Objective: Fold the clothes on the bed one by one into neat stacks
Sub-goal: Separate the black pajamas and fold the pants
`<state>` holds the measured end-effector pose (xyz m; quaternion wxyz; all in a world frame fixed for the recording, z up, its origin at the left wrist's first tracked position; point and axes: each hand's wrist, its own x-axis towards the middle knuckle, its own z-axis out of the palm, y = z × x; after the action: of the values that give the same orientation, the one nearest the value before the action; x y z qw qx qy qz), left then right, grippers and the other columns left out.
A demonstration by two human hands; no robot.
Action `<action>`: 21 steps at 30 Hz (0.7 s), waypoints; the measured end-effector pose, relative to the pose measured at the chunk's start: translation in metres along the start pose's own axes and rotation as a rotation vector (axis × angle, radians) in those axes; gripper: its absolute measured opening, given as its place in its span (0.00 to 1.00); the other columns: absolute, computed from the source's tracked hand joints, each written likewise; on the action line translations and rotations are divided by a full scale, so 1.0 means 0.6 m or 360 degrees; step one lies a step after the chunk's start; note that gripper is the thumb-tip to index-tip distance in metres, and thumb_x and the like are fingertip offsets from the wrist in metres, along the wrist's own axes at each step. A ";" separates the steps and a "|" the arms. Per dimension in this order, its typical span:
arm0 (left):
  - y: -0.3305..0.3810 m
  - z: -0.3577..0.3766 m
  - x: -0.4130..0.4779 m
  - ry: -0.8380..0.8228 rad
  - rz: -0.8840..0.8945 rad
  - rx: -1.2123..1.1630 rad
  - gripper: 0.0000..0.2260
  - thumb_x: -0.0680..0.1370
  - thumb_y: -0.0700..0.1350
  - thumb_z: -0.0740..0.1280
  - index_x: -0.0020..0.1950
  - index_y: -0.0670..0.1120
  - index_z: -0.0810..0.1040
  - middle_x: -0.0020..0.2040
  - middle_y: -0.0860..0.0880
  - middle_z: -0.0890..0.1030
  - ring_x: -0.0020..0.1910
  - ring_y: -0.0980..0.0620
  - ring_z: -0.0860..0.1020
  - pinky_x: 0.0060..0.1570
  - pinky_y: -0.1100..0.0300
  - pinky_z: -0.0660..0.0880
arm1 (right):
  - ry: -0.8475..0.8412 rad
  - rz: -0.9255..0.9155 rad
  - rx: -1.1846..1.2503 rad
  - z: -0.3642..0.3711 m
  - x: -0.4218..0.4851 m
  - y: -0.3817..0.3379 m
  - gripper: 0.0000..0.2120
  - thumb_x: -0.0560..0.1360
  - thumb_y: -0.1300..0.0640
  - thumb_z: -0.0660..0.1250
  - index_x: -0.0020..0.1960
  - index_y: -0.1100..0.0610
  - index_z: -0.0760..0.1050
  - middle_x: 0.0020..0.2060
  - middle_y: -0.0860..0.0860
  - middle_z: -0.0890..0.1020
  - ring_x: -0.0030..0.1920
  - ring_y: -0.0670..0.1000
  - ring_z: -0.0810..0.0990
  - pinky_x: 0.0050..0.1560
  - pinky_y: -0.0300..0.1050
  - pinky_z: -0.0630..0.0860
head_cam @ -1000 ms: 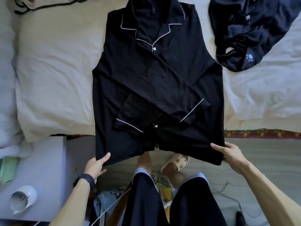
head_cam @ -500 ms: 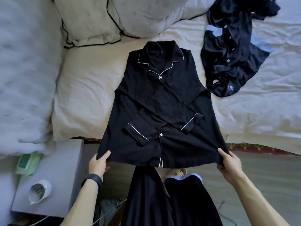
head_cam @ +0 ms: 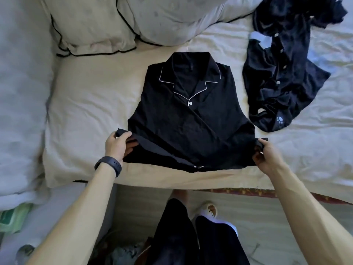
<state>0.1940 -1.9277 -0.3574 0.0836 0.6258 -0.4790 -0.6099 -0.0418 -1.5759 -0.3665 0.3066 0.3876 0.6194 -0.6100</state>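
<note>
Two hands, set well apart, each hold a lower corner of a black pyjama shirt (head_cam: pixel 191 121) that lies front-up in the middle of the bed (head_cam: pixel 86 111). Its collar, edged with thin white piping, points away from the viewer.

The left hand (head_cam: pixel 116 144), with a dark wristband (head_cam: pixel 109 165) behind it, pinches the shirt's near left corner. The thumb lies on top and the fingers are tucked out of sight under the cloth. The right hand (head_cam: pixel 267 157) is curled round a bunched bit of the near right corner, and its fingertips are buried in the fabric.

The shirt's near edge is raised off the sheet in loose layers. Where the sleeves end cannot be made out among the dark folds. One white button shows below the collar, and another glints at the near edge.

A second dark garment (head_cam: pixel 282 73) lies crumpled on the bed to the right, apart from the shirt. It has a row of pale buttons and a small white paw print, and the top of the frame cuts it off. Pillows (head_cam: pixel 95 25) with black piping lie beyond the shirt, also cropped.

Below the bed edge, dark trouser legs hide most of a pale slipper (head_cam: pixel 209 209). At the left edge is a green packet (head_cam: pixel 13 219), partly out of frame and blurred.
</note>
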 end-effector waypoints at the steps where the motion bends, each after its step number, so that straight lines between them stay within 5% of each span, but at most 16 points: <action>1: 0.025 0.020 0.031 -0.0026 0.0012 0.0025 0.04 0.81 0.43 0.66 0.47 0.48 0.74 0.43 0.49 0.83 0.34 0.54 0.83 0.38 0.59 0.76 | 0.0018 0.0015 -0.0005 0.026 0.022 -0.018 0.12 0.84 0.58 0.60 0.41 0.53 0.71 0.23 0.44 0.75 0.22 0.41 0.73 0.22 0.31 0.66; 5: 0.111 0.107 0.186 -0.0048 0.0020 0.0055 0.04 0.82 0.43 0.64 0.55 0.45 0.73 0.47 0.48 0.84 0.37 0.53 0.84 0.44 0.57 0.78 | 0.0153 -0.0070 0.0004 0.133 0.129 -0.088 0.07 0.81 0.62 0.64 0.44 0.55 0.76 0.32 0.50 0.79 0.32 0.47 0.78 0.32 0.40 0.75; 7: 0.129 0.150 0.270 -0.0121 0.0026 0.0207 0.10 0.83 0.48 0.63 0.61 0.45 0.73 0.55 0.46 0.83 0.48 0.49 0.84 0.54 0.52 0.77 | 0.0151 -0.0099 0.0058 0.183 0.180 -0.110 0.05 0.82 0.61 0.63 0.49 0.56 0.76 0.41 0.51 0.81 0.40 0.49 0.80 0.41 0.44 0.78; 10: 0.119 0.193 0.360 -0.0264 0.0164 0.1055 0.22 0.81 0.57 0.63 0.73 0.49 0.69 0.63 0.48 0.76 0.64 0.44 0.76 0.63 0.51 0.71 | -0.0024 -0.0079 -0.0139 0.233 0.243 -0.110 0.17 0.84 0.50 0.61 0.71 0.53 0.70 0.61 0.47 0.76 0.59 0.51 0.78 0.65 0.52 0.73; 13: 0.099 0.213 0.383 -0.0025 0.0447 0.1598 0.21 0.79 0.55 0.65 0.71 0.50 0.70 0.65 0.43 0.73 0.64 0.39 0.72 0.61 0.49 0.71 | 0.0130 -0.0241 -0.0475 0.246 0.278 -0.093 0.25 0.82 0.48 0.64 0.75 0.55 0.66 0.67 0.48 0.75 0.62 0.50 0.77 0.61 0.50 0.73; 17: 0.092 0.219 0.370 0.0285 0.0557 0.1414 0.23 0.77 0.52 0.68 0.71 0.51 0.69 0.71 0.45 0.68 0.68 0.39 0.68 0.65 0.44 0.67 | 0.0456 -0.0559 -0.1136 0.233 0.275 -0.092 0.34 0.74 0.45 0.72 0.75 0.56 0.66 0.68 0.51 0.76 0.67 0.54 0.76 0.69 0.51 0.70; 21: 0.105 0.201 0.382 0.0235 0.0324 0.1110 0.22 0.76 0.54 0.71 0.67 0.48 0.72 0.62 0.46 0.78 0.61 0.40 0.76 0.57 0.50 0.74 | 0.0546 -0.0679 -0.1510 0.234 0.279 -0.131 0.40 0.74 0.43 0.74 0.79 0.56 0.61 0.73 0.54 0.72 0.74 0.59 0.67 0.73 0.57 0.64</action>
<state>0.0141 -2.0638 -0.4998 -0.0400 0.6082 -0.7105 -0.3518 -0.2077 -1.6944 -0.4779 0.2120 0.1665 0.9325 -0.2403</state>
